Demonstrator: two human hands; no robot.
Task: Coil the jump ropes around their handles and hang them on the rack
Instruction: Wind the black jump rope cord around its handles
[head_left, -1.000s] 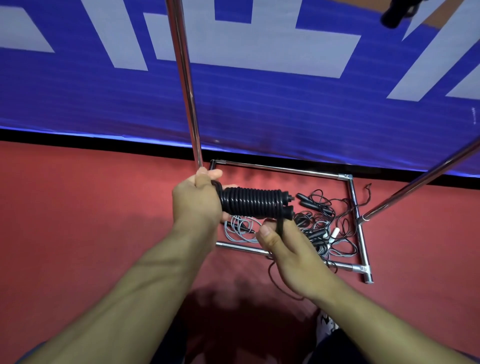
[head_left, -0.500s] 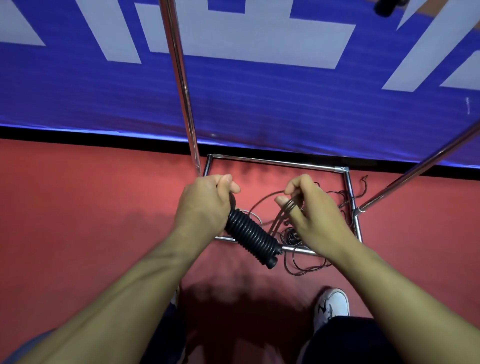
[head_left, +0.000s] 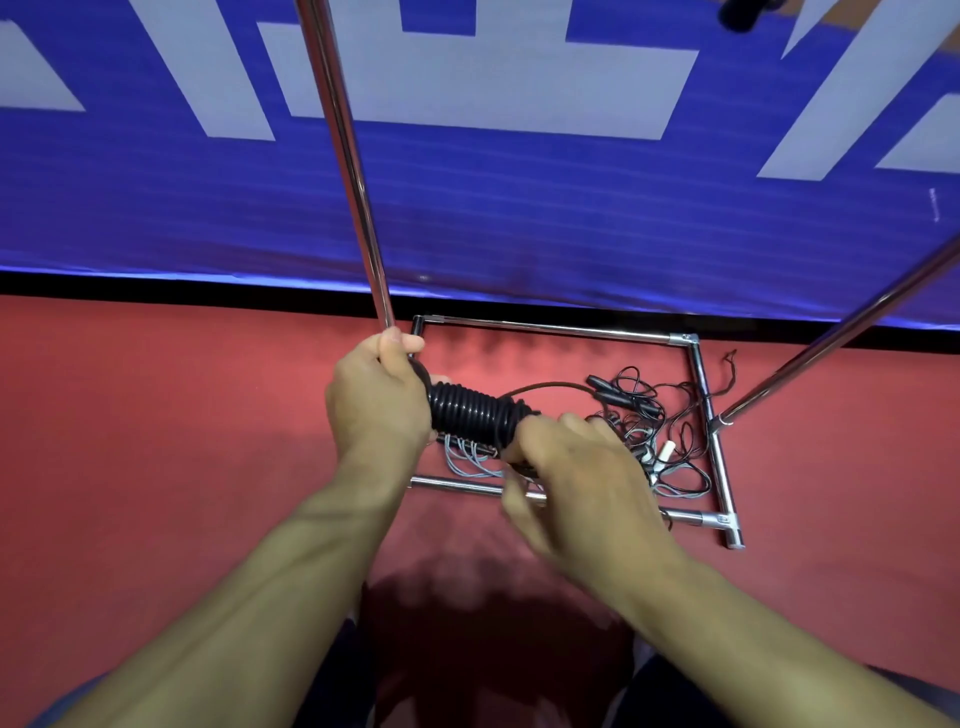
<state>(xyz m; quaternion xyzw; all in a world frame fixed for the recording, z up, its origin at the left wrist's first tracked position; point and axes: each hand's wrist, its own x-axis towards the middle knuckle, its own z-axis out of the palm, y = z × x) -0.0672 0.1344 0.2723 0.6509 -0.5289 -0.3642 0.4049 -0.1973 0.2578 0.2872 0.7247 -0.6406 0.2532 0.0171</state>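
Handles hidden under black coil (head_left: 475, 415); blurred right hand (head_left: 582, 483) at its end.

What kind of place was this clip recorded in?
Probably a gym or sports hall: red sports floor, blue-and-white banner along the wall, chrome rack with loose jump ropes piled inside its base.

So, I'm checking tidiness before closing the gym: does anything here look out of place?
Yes. A tangled heap of thin black and grey jump ropes lies loose on the red floor inside the chrome rack base, not hung. The left hand holds a black coiled rope bundle; the right hand is blurred.
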